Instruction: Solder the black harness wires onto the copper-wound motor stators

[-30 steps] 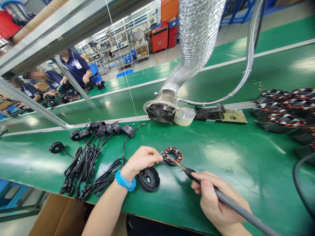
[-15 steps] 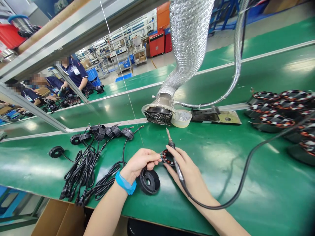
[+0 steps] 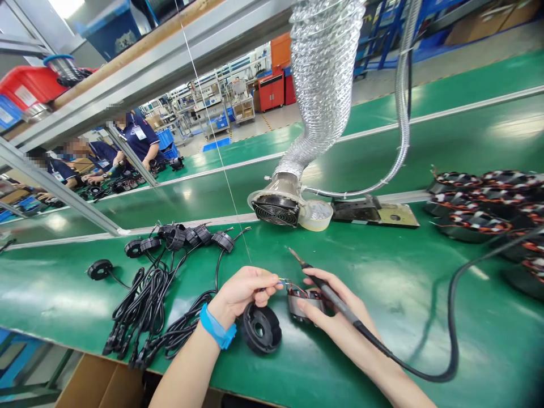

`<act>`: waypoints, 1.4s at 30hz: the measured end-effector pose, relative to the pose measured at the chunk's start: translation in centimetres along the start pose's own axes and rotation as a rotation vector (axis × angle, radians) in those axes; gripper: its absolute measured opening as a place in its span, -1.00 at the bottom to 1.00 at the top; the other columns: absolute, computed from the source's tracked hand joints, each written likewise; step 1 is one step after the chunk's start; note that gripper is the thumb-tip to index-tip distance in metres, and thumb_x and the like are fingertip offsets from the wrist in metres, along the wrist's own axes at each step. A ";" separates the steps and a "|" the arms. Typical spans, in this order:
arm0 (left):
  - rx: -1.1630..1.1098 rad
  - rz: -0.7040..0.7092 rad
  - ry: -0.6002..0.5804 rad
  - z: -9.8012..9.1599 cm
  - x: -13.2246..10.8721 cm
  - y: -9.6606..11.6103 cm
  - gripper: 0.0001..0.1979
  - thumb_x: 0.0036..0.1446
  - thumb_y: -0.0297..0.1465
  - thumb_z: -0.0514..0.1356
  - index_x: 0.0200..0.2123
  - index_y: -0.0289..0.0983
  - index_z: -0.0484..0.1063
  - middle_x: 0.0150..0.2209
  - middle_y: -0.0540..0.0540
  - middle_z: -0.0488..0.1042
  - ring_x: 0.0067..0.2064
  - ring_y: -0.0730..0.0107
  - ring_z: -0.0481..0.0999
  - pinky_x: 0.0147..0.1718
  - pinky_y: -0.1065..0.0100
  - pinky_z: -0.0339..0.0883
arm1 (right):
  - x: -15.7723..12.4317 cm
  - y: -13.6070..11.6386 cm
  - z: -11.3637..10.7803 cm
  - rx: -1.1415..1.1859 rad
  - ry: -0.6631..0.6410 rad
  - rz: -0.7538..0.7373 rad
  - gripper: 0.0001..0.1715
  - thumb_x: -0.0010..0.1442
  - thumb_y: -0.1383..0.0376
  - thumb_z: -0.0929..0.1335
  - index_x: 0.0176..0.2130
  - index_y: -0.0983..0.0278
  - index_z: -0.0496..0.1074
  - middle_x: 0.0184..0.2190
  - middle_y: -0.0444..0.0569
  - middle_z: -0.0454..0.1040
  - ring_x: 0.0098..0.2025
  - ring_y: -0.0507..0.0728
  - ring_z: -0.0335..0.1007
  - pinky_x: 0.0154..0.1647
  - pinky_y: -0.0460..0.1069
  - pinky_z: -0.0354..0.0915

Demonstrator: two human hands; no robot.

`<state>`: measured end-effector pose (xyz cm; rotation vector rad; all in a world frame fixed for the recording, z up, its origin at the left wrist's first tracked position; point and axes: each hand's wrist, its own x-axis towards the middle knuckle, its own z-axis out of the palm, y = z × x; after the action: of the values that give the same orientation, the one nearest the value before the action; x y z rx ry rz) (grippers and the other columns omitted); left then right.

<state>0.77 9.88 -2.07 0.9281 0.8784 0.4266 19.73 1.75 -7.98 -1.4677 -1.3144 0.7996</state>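
My left hand (image 3: 250, 288), with a blue band on its wrist, pinches the ends of thin wires (image 3: 282, 281), one of them blue. Just below it a round black plastic cap (image 3: 272, 340) lies on the green bench. My right hand (image 3: 335, 297) is closed around a soldering iron (image 3: 335, 298), whose tip points up and left. The same hand's thumb rests against a motor stator (image 3: 302, 306), a grey ring with copper windings. Reddish leads rise from the stator toward the wires at my left fingertips; whether they touch, I cannot tell.
Black cables (image 3: 144, 306) with round caps lie to the left. A fume extractor fan (image 3: 276, 211) on a foil duct hangs ahead, beside a round container (image 3: 317, 215) and a metal block (image 3: 374, 211). Several stators (image 3: 474, 224) stand at right. People work far left.
My right hand has tilted the stator so its grey side faces me. The soldering iron has swung flatter, its tip lower. My left hand keeps its pinch; the whole view has shifted slightly.
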 end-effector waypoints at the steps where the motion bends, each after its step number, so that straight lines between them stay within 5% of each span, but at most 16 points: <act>1: 0.027 0.005 -0.008 -0.1 0.0 0.0 -0.56 -0.18 -0.17 0.47 -0.41 -0.45 0.51 -0.59 0.05 0.34 -0.68 0.73 0.14 -0.66 0.47 -0.13 | -0.1 0.0 -0.1 -0.028 0.035 -0.023 -0.42 0.11 0.09 0.42 0.08 0.19 0.35 -0.10 0.02 0.51 -0.18 0.17 0.54 -0.12 0.07 0.46; 6: 0.202 0.042 -0.033 -0.7 0.1 -0.4 -0.62 -0.19 -0.20 0.47 -0.49 -0.41 0.49 -0.58 -0.02 0.43 -0.61 0.60 0.33 -0.57 0.47 0.07 | -0.2 0.1 -0.6 -0.220 0.288 -0.309 -0.50 0.13 0.19 0.41 0.07 0.16 0.34 -0.07 0.02 0.42 -0.08 0.19 0.48 -0.04 0.08 0.42; 9: 0.223 0.018 -0.019 -1.0 0.5 -0.6 -0.61 -0.26 -0.21 0.48 -0.50 -0.40 0.49 -0.57 -0.03 0.46 -0.60 0.59 0.34 -0.54 0.47 0.12 | -0.1 0.5 -0.8 -0.288 0.278 -0.400 -0.50 0.19 0.24 0.39 0.11 0.16 0.30 -0.03 0.04 0.37 -0.05 0.20 0.46 -0.07 0.06 0.43; 18: 0.231 0.010 0.014 -0.7 1.0 -1.0 -0.59 -0.22 -0.16 0.45 -0.52 -0.38 0.45 -0.59 0.01 0.41 -0.63 0.63 0.25 -0.59 0.45 0.00 | -0.3 1.3 -0.6 -0.217 0.153 -0.369 -0.48 0.27 0.33 0.33 0.19 0.11 0.21 0.04 0.06 0.30 -0.02 0.18 0.46 -0.08 0.04 0.45; 25: 0.307 -0.033 -0.012 0.9 1.6 -0.8 -0.52 -0.28 -0.10 0.48 -0.55 -0.31 0.34 -0.71 0.21 0.07 -0.66 0.70 -0.10 -0.63 0.39 -0.31 | -0.3 1.5 -0.2 -0.200 0.136 -0.364 -0.48 0.26 0.37 0.31 0.18 0.11 0.20 0.04 0.06 0.30 -0.05 0.18 0.47 -0.07 0.06 0.44; 31: 0.470 0.024 0.026 1.6 1.5 -0.6 -0.48 -0.12 0.00 0.39 -0.40 -0.40 0.54 -0.74 0.19 0.04 -0.65 0.65 -0.10 -0.61 0.36 -0.32 | -0.3 1.4 -0.1 -0.180 0.138 -0.362 -0.48 0.26 0.38 0.32 0.18 0.10 0.21 0.03 0.04 0.31 -0.05 0.17 0.47 -0.05 0.05 0.44; 38: 0.247 0.049 0.080 0.1 0.8 -0.4 -0.54 -0.15 -0.06 0.41 -0.49 -0.37 0.44 -0.61 0.04 0.34 -0.65 0.64 0.17 -0.62 0.44 -0.06 | -0.3 1.3 -0.2 -0.222 0.144 -0.343 -0.48 0.25 0.35 0.33 0.17 0.11 0.21 0.04 0.06 0.31 -0.03 0.20 0.47 -0.08 0.06 0.46; 42: 0.227 0.057 0.076 0.2 1.0 -0.4 -0.55 -0.21 -0.11 0.45 -0.54 -0.35 0.38 -0.66 0.10 0.26 -0.65 0.67 0.12 -0.62 0.45 -0.11 | -0.3 1.2 -0.2 -0.232 0.148 -0.348 -0.48 0.25 0.36 0.32 0.17 0.11 0.21 0.02 0.06 0.32 -0.08 0.19 0.50 -0.12 0.05 0.48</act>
<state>1.51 10.20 -2.82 1.1538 0.9855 0.4189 20.26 1.44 -9.06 -1.3904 -1.5305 0.3149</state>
